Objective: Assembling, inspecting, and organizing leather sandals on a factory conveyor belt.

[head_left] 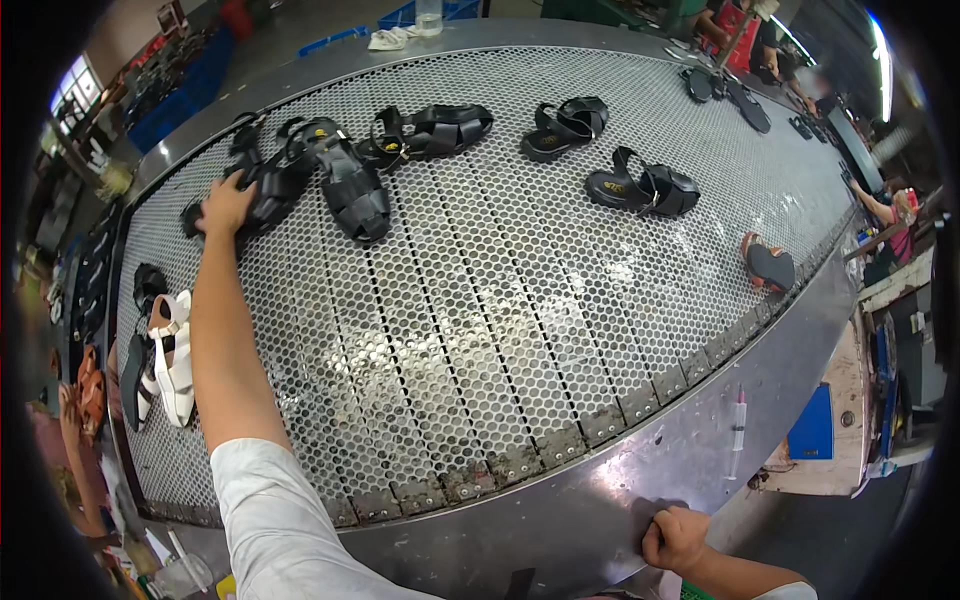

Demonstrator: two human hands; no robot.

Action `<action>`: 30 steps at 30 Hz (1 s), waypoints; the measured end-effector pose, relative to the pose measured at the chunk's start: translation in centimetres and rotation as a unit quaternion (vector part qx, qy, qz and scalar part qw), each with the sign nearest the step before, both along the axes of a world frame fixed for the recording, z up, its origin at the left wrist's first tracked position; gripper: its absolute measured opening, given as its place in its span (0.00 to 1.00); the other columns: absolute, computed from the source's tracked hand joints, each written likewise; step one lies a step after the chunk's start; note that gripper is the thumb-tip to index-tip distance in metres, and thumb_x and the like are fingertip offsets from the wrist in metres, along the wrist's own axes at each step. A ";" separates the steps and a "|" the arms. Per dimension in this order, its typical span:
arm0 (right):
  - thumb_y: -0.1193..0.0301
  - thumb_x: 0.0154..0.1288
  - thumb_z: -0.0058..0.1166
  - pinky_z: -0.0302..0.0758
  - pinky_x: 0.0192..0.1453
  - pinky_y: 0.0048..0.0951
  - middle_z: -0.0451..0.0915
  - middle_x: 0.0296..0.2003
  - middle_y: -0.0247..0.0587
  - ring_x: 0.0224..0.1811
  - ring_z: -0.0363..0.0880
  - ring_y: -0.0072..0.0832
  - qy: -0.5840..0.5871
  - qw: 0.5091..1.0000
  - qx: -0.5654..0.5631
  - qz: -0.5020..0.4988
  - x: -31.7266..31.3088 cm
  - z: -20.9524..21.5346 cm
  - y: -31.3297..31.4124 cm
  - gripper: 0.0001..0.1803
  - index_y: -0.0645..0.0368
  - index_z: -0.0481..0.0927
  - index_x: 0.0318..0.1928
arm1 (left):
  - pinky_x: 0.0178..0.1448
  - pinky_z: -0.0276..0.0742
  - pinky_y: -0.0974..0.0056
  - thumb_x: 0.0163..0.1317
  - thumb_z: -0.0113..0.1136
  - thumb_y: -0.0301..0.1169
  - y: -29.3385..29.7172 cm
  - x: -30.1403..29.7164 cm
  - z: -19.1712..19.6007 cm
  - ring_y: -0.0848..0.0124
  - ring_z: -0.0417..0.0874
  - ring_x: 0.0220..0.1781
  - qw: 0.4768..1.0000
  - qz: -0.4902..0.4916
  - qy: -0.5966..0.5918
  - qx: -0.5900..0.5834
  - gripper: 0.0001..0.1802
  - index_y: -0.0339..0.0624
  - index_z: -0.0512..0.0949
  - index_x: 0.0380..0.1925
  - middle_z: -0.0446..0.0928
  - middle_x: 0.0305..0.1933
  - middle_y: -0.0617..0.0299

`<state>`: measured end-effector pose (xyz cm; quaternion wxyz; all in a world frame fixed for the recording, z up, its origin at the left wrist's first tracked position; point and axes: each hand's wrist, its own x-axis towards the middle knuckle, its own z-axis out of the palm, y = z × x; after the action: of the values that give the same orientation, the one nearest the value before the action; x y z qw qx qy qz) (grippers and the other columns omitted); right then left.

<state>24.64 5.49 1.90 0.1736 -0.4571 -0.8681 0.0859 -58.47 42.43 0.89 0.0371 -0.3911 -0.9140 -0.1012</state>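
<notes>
My left arm reaches across a perforated metal conveyor to its far left. There my left hand (226,205) has its fingers closed on a black sandal (192,220), which is partly hidden and blurred. Right beside the hand lie other black strappy sandals, one pointing toward me (350,190) and one lying sideways (440,130). My right hand (678,537) rests as a fist on the smooth metal border (590,520) of the conveyor, and no object shows in it.
Two more black sandals (645,188) (568,128) lie mid-conveyor. A brown-and-black sandal (768,262) sits by the right edge, white sandals (172,360) at the left. A syringe (738,425) lies on the border. Other people (890,215) work at the sides.
</notes>
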 end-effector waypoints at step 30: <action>0.57 0.55 0.81 0.63 0.80 0.67 0.52 0.82 0.70 0.82 0.59 0.68 0.205 0.956 0.112 0.178 -7.2 4.9 1.9 0.64 0.60 0.53 0.84 | 0.46 0.83 0.68 0.79 0.53 0.28 -42.2 48.5 15.7 0.76 0.80 0.39 0.691 -0.204 -0.658 0.219 0.07 0.35 0.77 0.45 0.78 0.38 0.62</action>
<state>17.47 7.34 6.79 0.3799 -0.2452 -0.8852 0.1098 -9.99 0.23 16.57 -0.5112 -0.3823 -0.5536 -0.5348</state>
